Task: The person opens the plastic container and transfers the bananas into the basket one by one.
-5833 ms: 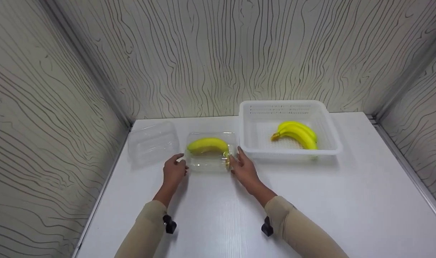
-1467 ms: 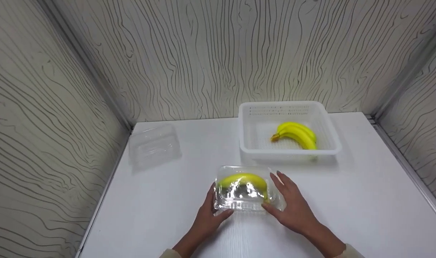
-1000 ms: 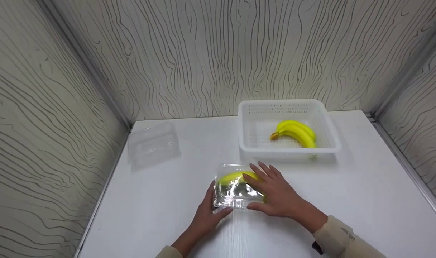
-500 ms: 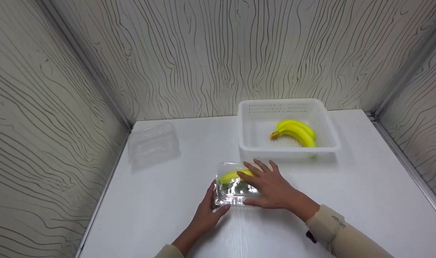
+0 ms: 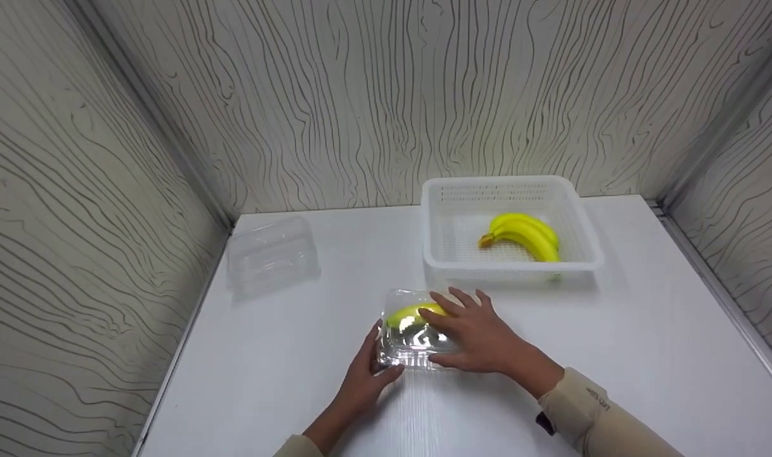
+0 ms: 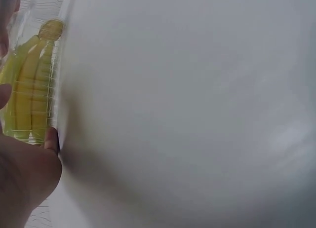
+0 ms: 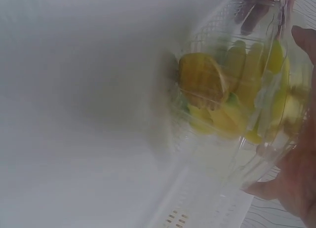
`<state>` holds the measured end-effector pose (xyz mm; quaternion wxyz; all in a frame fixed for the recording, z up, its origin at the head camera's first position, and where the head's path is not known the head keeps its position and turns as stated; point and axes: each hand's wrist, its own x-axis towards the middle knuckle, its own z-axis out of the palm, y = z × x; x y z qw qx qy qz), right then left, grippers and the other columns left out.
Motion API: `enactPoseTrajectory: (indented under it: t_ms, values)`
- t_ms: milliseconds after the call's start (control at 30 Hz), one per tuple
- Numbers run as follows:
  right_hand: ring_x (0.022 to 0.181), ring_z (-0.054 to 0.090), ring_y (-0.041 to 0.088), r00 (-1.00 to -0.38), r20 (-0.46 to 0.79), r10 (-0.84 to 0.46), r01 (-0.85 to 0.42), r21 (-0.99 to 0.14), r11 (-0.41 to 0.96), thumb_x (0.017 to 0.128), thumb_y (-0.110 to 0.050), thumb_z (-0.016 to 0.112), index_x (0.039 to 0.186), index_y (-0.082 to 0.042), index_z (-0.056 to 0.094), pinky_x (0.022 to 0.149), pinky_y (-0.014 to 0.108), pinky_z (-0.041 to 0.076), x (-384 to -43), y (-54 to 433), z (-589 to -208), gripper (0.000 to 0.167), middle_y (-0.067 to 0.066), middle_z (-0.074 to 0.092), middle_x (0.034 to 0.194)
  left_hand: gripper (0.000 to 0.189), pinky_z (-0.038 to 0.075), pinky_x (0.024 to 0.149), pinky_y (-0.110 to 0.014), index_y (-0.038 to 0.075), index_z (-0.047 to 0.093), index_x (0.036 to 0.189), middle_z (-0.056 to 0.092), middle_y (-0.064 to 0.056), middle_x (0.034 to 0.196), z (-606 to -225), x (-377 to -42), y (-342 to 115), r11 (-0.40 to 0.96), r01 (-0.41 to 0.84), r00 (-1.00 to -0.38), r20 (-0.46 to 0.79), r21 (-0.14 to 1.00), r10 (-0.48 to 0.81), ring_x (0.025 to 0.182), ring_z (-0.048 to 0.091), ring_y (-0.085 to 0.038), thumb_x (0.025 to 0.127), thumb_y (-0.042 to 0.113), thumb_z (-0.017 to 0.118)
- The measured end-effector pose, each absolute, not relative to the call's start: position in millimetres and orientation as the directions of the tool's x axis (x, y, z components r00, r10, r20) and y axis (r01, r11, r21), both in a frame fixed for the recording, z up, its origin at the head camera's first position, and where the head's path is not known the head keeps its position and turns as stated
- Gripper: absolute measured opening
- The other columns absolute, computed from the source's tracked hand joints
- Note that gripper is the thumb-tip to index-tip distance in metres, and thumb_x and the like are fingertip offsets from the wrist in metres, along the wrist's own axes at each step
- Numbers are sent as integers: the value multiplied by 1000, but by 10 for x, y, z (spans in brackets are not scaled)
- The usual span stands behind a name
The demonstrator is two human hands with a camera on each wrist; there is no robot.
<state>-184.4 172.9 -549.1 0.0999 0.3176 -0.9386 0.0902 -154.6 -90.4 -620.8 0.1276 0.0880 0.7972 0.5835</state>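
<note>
A clear plastic clamshell box (image 5: 417, 360) with its lid down lies near the middle of the table. Inside it, yellow bananas (image 5: 405, 315) show through the lid; the left wrist view shows several bananas (image 6: 32, 90) joined at a brown stem. My left hand (image 5: 362, 377) holds the box's left end, thumb at the front corner and fingers along the side. Over the right half of the lid spreads my right hand (image 5: 481, 333), pressing down with long fingers, its thumb at the front edge. That hand hides the box's right end in the head view.
A white plastic basket (image 5: 512, 266) stands at the back right, holding another bunch of bananas (image 5: 525, 236). At the back left lies a second clear plastic container (image 5: 274, 254). Patterned panels (image 5: 386, 101) wall in the white table on the back and both sides.
Since the oldest frame, the box has come nearer and to the right with both hands. My right hand has since shifted from its right side onto the lid. The last half second shows little movement.
</note>
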Motion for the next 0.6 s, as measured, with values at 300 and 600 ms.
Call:
enactPoseTrajectory:
  t_ms: [300, 600]
  values:
    - [138, 41, 36, -788, 233, -570, -608, -143, 781, 78, -74, 60, 143, -42, 46, 101, 71, 33, -1868, 1721, -5485, 73, -1, 45, 152, 89, 42, 110, -48, 31, 14, 157, 37, -11, 156, -6212, -1544, -916, 251, -12, -956, -85, 968, 282, 137, 47, -31, 87, 33, 70]
    - [138, 42, 34, -804, 194, -563, -593, -185, 784, 77, -76, 60, 141, -45, 47, 100, 69, 34, -1885, 1751, -5449, 73, -2, 44, 152, 91, 40, 112, -45, 32, 15, 156, 35, -8, 157, -6197, -1565, -866, 214, -67, -954, -125, 975, 273, 141, 42, -31, 85, 31, 71]
